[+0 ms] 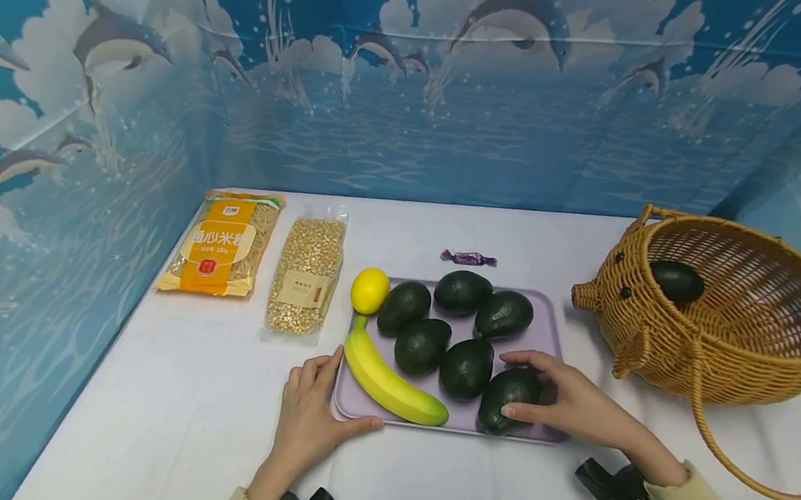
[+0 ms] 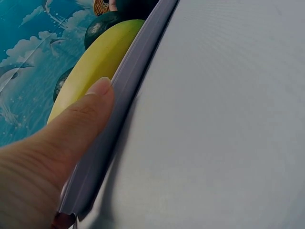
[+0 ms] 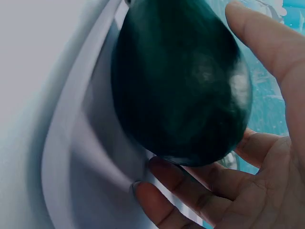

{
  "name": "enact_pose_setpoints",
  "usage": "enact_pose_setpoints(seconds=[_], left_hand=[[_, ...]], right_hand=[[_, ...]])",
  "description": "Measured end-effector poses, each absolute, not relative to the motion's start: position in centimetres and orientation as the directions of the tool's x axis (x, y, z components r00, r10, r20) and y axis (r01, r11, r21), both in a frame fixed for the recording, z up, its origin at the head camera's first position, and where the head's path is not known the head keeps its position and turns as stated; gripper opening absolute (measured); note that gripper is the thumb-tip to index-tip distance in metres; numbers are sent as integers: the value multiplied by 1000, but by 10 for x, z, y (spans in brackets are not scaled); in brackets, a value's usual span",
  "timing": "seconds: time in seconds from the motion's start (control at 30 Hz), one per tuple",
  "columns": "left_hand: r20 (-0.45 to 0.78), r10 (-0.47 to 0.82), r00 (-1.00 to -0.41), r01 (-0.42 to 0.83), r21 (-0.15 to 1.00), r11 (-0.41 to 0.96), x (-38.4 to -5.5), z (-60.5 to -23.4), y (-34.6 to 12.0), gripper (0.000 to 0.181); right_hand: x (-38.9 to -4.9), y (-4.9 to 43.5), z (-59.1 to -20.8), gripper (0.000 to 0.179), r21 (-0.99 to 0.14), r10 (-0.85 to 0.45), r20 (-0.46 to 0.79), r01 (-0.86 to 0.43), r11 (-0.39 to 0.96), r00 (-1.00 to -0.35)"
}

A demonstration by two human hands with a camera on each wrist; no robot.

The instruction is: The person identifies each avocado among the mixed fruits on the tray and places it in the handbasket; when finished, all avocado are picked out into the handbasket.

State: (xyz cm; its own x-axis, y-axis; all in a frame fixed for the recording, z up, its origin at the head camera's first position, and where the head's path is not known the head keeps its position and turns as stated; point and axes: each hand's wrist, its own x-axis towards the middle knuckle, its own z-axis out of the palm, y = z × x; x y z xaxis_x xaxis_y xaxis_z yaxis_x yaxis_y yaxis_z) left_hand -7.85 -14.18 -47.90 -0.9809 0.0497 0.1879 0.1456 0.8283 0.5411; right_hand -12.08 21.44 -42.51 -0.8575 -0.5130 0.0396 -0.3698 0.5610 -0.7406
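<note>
Near the right end of a lilac tray [image 1: 549, 322], my right hand [image 1: 562, 399] has its thumb and fingers round a dark green avocado [image 1: 505, 400]. Close up in the right wrist view, the avocado [image 3: 183, 86] lies between the thumb [image 3: 267, 43] and the curled fingers. My left hand [image 1: 312, 406] rests at the tray's near left corner, thumb along the front rim and fingers at the left side. A yellow banana [image 1: 392, 382] lies just inside that corner; the left thumb [image 2: 81, 114] overlaps it in the left wrist view. Several other avocados [image 1: 422, 346] and a lemon [image 1: 370, 290] share the tray.
A pig-shaped wicker basket [image 1: 730, 378] with a rope handle stands at right, one avocado [image 1: 677, 282] inside. Behind the tray lies a purple-wrapped candy [image 1: 469, 258]. At left are a bag of grain [image 1: 306, 272] and an orange-labelled bag [image 1: 224, 243]. A dolphin-print curtain surrounds the table.
</note>
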Motion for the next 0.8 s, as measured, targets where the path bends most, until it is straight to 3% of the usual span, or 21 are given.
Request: enact_pose_setpoints(seconds=[0.33,0.8], left_hand=[[187,54,-981,148,538,830,-79,-478,-142,113],[162,45,-986,129,554,822,-79,-477,-141,114]], right_hand=[[-118,212,-427,56,-752,-538,-17,-344,563,-843],[-111,213,-434,52,-683,-475,101,-408,605,-874]])
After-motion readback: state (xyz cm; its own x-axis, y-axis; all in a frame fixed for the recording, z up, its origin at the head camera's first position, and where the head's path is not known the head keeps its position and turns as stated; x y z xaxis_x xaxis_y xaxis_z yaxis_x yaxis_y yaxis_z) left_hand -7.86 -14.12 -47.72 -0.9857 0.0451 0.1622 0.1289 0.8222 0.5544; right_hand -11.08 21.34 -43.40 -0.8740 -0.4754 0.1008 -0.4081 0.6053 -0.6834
